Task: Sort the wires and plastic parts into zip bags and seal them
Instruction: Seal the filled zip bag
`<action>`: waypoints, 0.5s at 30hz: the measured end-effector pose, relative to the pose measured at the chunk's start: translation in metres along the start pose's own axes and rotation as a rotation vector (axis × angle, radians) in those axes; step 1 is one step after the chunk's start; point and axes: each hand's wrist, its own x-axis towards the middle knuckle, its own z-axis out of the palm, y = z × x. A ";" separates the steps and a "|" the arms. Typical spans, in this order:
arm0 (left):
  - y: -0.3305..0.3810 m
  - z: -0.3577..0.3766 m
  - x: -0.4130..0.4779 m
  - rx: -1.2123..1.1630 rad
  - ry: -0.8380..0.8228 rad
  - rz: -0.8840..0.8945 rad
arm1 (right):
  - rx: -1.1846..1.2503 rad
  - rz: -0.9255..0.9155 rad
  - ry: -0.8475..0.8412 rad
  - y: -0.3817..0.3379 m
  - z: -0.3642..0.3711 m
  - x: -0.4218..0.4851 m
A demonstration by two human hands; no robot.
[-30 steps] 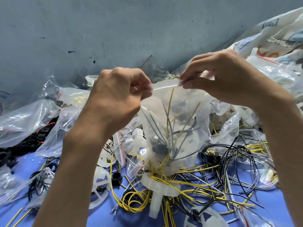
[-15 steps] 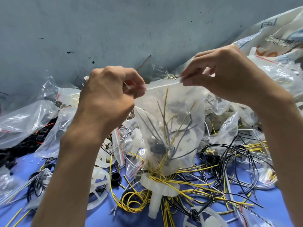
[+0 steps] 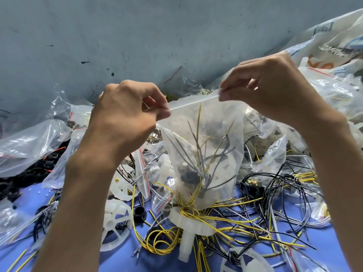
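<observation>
Pinch grips: left hand (image 3: 125, 114) and right hand (image 3: 271, 93) hold opposite ends of the zip strip on clear plastic zip bag (image 3: 212, 134) of grey and yellow wires, above mid blue worktop (image 3: 125, 260). White printed sack (image 3: 334, 42), far right corner: lettering unreadable. Loose yellow and black wires (image 3: 233, 256) crowd near edge.

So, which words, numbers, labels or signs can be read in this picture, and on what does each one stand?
No text can be quoted with confidence.
White sack, small dark lettering: blurred, unreadable.
Same sack, large orange marks: partly hidden, unreadable.
Same sack, blue outline sign: too faint to tell.
Held zip bag: no print visible.
Small zip bag: only a red strip, no words.
</observation>
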 end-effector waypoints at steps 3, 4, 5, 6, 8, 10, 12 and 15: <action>-0.003 -0.001 0.001 0.018 -0.002 -0.010 | -0.047 0.004 -0.046 0.004 -0.003 0.000; -0.003 -0.001 0.001 0.022 -0.002 -0.014 | -0.061 0.009 -0.047 0.004 -0.004 0.001; -0.004 -0.001 0.001 0.028 -0.002 -0.018 | -0.071 0.017 -0.038 0.004 -0.004 0.001; -0.004 -0.001 0.001 0.033 -0.002 -0.021 | -0.076 0.029 -0.022 0.004 -0.004 0.001; -0.003 0.000 0.001 0.043 0.010 -0.025 | -0.076 0.063 0.020 0.003 -0.001 0.000; -0.003 0.001 0.001 0.052 0.025 -0.028 | -0.081 0.094 0.045 0.003 0.002 0.000; -0.005 0.002 0.002 0.049 0.024 -0.032 | -0.073 0.101 0.057 0.003 0.003 -0.001; -0.008 0.002 0.004 0.028 0.030 -0.041 | -0.010 0.102 0.082 0.003 0.002 0.000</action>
